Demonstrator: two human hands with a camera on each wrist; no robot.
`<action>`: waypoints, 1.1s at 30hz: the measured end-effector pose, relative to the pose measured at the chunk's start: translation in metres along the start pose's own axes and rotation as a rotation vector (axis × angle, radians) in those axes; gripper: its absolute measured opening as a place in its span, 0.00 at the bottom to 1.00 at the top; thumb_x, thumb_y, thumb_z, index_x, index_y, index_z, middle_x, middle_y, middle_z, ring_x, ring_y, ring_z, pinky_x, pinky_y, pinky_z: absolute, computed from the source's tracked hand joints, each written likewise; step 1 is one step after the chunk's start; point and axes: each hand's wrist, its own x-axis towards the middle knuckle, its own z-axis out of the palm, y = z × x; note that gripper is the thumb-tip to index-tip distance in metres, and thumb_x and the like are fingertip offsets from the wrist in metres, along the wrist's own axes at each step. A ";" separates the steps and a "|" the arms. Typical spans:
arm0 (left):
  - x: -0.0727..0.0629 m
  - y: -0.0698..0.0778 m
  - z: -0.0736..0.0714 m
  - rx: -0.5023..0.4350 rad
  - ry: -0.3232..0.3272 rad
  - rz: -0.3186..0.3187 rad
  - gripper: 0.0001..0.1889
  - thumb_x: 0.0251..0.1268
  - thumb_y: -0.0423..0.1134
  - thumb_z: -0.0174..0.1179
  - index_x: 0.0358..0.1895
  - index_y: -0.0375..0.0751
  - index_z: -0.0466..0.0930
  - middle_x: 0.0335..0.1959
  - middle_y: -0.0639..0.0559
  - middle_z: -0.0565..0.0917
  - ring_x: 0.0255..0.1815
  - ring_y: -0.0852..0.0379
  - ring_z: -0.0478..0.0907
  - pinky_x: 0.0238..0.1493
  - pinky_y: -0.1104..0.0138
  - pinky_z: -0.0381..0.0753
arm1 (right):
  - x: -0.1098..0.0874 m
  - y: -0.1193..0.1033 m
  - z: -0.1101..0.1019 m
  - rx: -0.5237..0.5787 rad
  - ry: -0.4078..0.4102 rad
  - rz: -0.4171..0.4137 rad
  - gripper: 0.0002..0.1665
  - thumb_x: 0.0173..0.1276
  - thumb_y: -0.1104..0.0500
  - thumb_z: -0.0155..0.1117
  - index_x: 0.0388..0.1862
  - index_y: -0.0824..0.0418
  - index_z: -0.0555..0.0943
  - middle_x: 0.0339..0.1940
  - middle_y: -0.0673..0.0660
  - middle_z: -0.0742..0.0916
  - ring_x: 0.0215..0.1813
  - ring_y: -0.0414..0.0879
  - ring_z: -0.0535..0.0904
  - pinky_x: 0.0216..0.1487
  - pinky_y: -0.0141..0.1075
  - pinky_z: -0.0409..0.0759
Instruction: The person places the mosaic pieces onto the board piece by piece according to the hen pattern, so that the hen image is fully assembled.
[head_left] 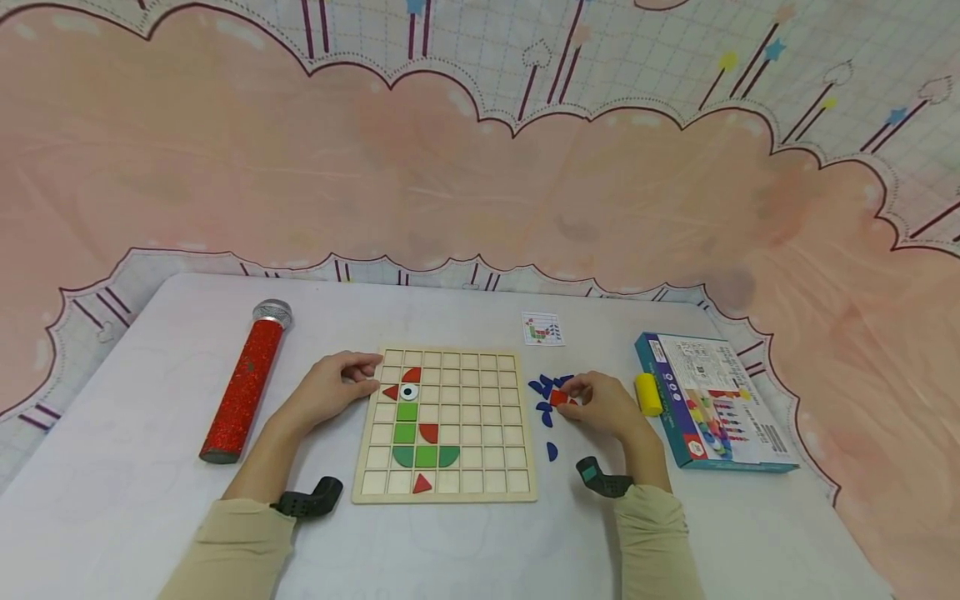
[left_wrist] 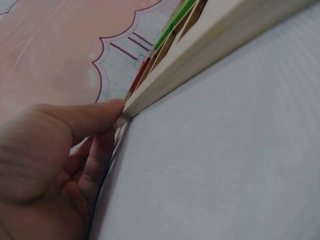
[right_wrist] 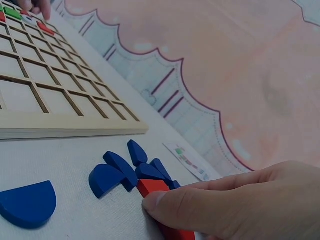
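A square wooden grid board (head_left: 487,425) lies on the table, with red, green and eye-marked pieces in its left cells. My left hand (head_left: 333,387) grips the board's upper left edge, thumb and finger at the rim; in the left wrist view the thumb (left_wrist: 107,112) meets the board's corner. To the right of the board, my right hand (head_left: 603,404) has its thumb and fingers on a red block (right_wrist: 152,187). Several blue half-round and curved pieces (right_wrist: 31,202) lie beside that block, some touching one another. The thumb hides part of the red block.
A small picture card (head_left: 543,329) lies behind the blue pieces. A flat puzzle box (head_left: 723,404) and a yellow cylinder (head_left: 648,394) are at the right. On the left lies a red glittery microphone-shaped object (head_left: 246,383). A patterned curtain (head_left: 450,183) hangs behind the table.
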 end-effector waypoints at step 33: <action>0.002 -0.003 0.000 -0.017 -0.005 -0.004 0.22 0.62 0.36 0.62 0.60 0.38 0.75 0.43 0.46 0.79 0.42 0.52 0.71 0.44 0.64 0.71 | -0.004 -0.020 -0.005 0.052 -0.020 -0.040 0.19 0.56 0.48 0.72 0.46 0.54 0.83 0.32 0.53 0.83 0.35 0.46 0.74 0.34 0.33 0.75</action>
